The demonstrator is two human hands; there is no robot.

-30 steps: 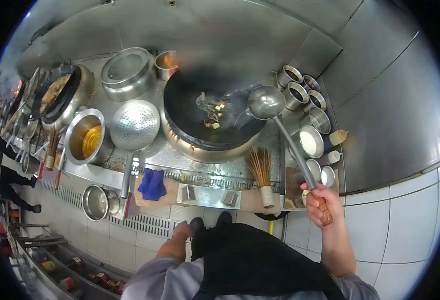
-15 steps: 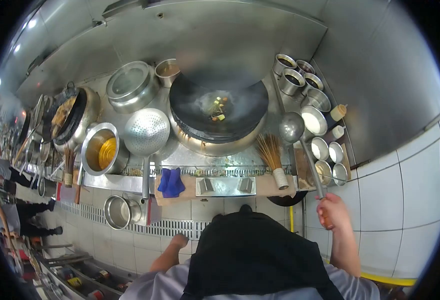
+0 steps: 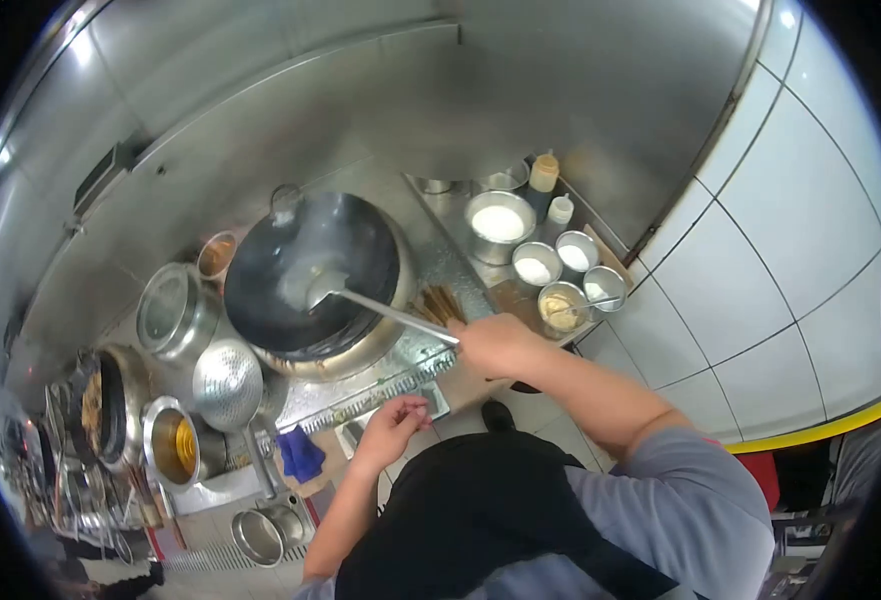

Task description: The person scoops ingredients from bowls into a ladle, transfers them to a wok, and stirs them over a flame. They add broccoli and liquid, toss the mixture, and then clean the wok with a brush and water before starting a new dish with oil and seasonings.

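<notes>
Strainer point(image 3: 228, 385) and blue cloth point(image 3: 300, 455) sit left of a black wok point(image 3: 355, 245); a ladle point(image 3: 388, 313) dips inside. Left hand point(image 3: 392, 430), half open, holds nothing; right hand point(image 3: 495, 346) is wrapped around the ladle's handle, near small pots point(image 3: 537, 267).

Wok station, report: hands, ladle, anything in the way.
Right hand gripping ladle. Left hand off it, nothing visible in grasp. Ladle's bowl end inside wok. No visible obstruction.
</notes>
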